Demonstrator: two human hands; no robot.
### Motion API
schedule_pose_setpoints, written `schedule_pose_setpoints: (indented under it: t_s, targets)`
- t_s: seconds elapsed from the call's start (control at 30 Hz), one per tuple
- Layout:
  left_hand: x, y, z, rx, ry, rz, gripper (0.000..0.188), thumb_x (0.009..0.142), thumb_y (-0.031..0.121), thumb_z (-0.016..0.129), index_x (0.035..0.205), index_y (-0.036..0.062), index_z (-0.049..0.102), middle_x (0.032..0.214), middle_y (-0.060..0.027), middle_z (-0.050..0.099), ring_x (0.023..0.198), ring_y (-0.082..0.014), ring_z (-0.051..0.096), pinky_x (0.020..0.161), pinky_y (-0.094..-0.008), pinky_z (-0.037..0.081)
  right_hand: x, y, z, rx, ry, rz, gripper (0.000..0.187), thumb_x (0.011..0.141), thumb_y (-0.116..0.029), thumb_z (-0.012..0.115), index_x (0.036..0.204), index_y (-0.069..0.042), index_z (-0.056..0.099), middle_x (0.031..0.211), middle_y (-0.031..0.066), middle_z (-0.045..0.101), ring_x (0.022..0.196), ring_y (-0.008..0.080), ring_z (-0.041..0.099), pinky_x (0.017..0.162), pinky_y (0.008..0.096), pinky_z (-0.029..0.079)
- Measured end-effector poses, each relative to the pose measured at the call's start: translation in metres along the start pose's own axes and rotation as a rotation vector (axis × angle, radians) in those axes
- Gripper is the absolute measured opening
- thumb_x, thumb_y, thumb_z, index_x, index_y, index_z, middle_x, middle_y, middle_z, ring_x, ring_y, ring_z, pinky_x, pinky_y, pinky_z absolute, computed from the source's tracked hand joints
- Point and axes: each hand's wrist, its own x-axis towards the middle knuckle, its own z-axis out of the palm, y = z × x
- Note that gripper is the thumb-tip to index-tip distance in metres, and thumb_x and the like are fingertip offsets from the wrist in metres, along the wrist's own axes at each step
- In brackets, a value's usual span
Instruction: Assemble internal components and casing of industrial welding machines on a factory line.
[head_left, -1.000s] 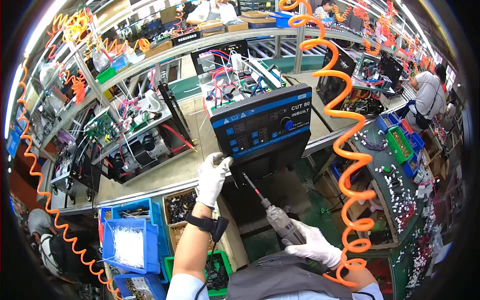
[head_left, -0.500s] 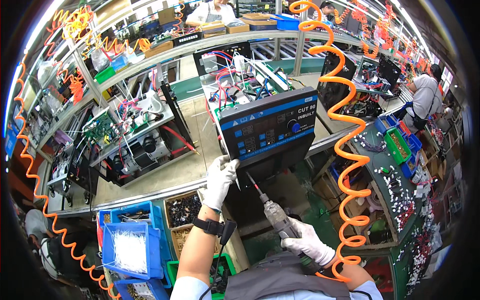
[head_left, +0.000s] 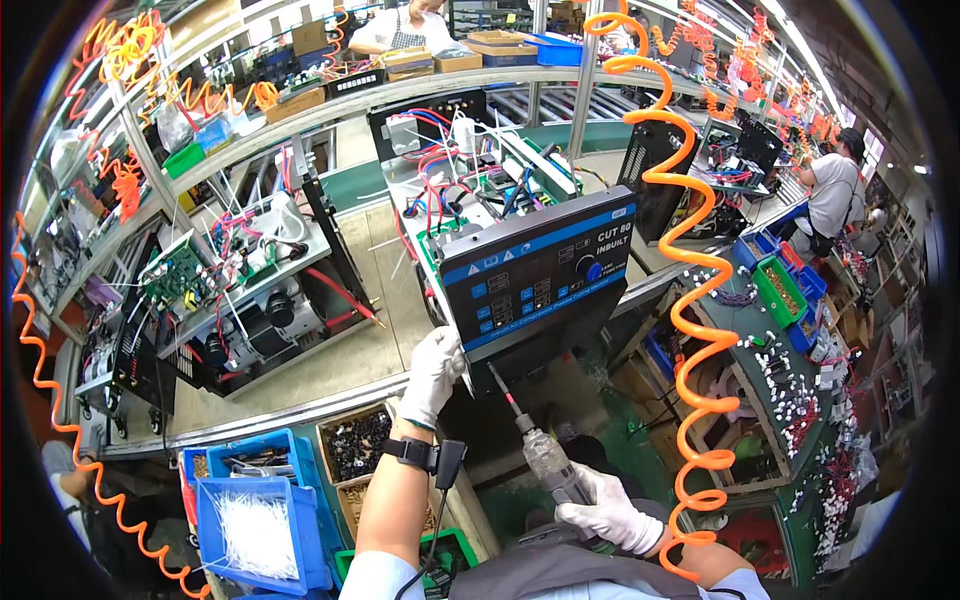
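My left hand [head_left: 434,372], in a white glove, is closed at the lower left edge of a black and blue front panel [head_left: 540,275]. The fingertips are partly hidden there. That panel stands on an opened machine [head_left: 470,185] with red and blue wires, green boards and white cable ties. In my gloved right hand [head_left: 608,508] is a power screwdriver [head_left: 550,458] with a clear, worn housing. Its long bit points up and left, close to the panel's lower part; whether it touches cannot be made out.
An orange coiled hose [head_left: 705,350] hangs to the right of the machine. Another opened machine [head_left: 260,310] stands on the bench at left. Blue bins [head_left: 250,530], one with white cable ties, and a box of black parts [head_left: 358,440] sit below. Co-workers [head_left: 835,185] are farther off.
The view has shifted slightly, so the machines sit a little differently in it. My left hand's fingers look more curled at the panel edge. The screwdriver stays near the panel's lower part.
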Motion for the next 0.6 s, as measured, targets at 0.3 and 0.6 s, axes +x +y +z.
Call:
schedule_pose_setpoints:
  t_s: [0.3,0.6]
  targets:
    - [-0.008,0.010,-0.008,0.290,-0.064,0.002,0.032,0.096,0.034,0.065,0.113,0.0077,0.059,0.075,0.0042,0.055,0.056,-0.0050,0.049,0.052,-0.0191,0.040,0.000,-0.006,0.010,-0.085,0.020,0.018,0.077,0.080,-0.030,0.076,0.142,0.002,0.044,0.120,0.0099,0.061,0.109,0.0125,0.056,0.099,0.0292,0.043]
    - [-0.092,0.030,-0.162,2.084,-0.076,-0.226,0.035,0.074,0.028,0.065,0.099,0.0036,0.071,0.098,-0.0222,0.069,0.093,-0.0393,0.066,0.082,-0.0465,0.053,-0.010,-0.008,-0.012,-0.029,-0.202,0.119,0.071,0.082,-0.039,0.074,0.137,-0.005,0.044,0.093,0.0035,0.060,0.082,0.0153,0.056,0.073,0.0334,0.048]
